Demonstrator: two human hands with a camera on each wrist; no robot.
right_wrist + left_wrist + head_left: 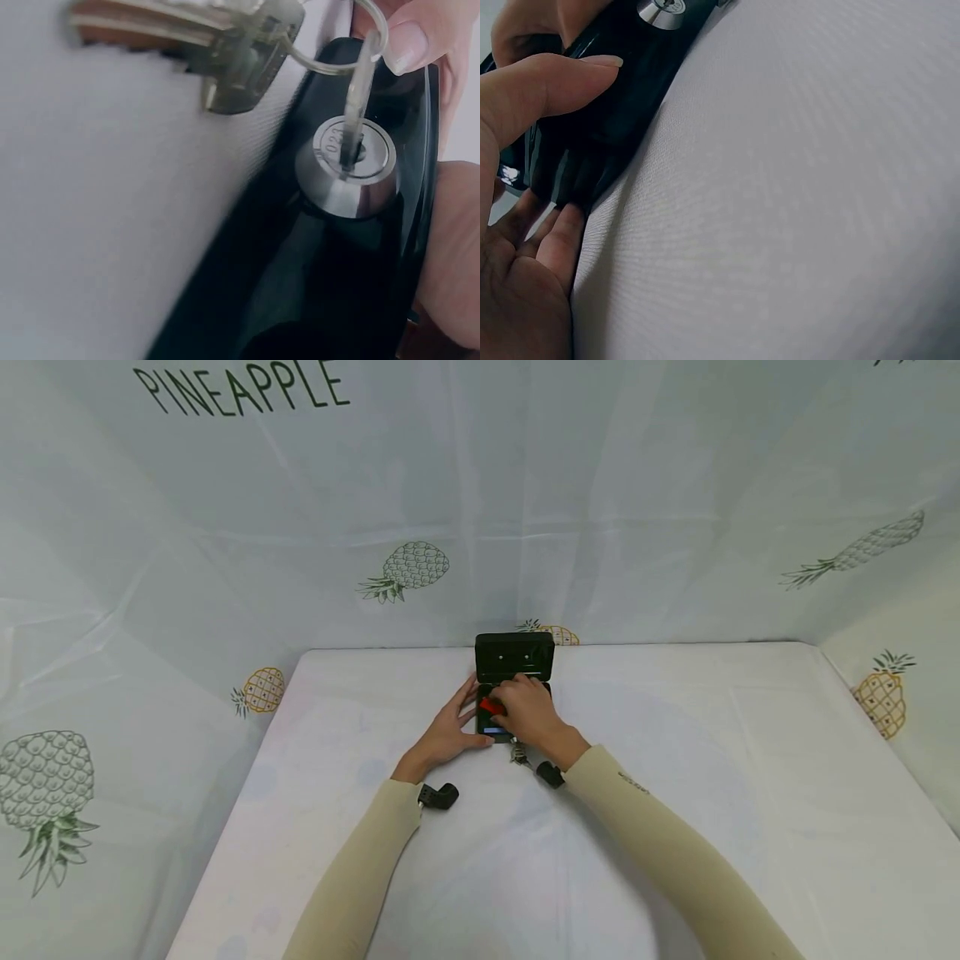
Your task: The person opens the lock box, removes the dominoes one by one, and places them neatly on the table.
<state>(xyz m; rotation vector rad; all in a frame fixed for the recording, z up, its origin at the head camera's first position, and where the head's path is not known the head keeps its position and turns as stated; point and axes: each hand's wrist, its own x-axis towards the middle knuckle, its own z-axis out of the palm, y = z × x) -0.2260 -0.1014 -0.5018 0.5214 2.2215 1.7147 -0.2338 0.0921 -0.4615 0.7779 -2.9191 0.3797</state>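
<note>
A small black lockbox (514,658) stands on the white-covered table with its lid raised. My left hand (444,733) rests against its left front corner, fingers stretched along the side and thumb on the front wall (600,120). Inside the box, my right hand (527,708) pinches a small red object (491,706); its kind is partly hidden by the fingers. One key (358,112) sits in the round silver lock (349,199) on the front. A second key (255,64) hangs from the same ring.
A blue-white strip (495,730) shows in the box near its front. Black wrist cameras (438,796) sit at both sleeves. Behind the table (675,718) hangs a pineapple-print curtain (637,527), which also runs along the left and right sides.
</note>
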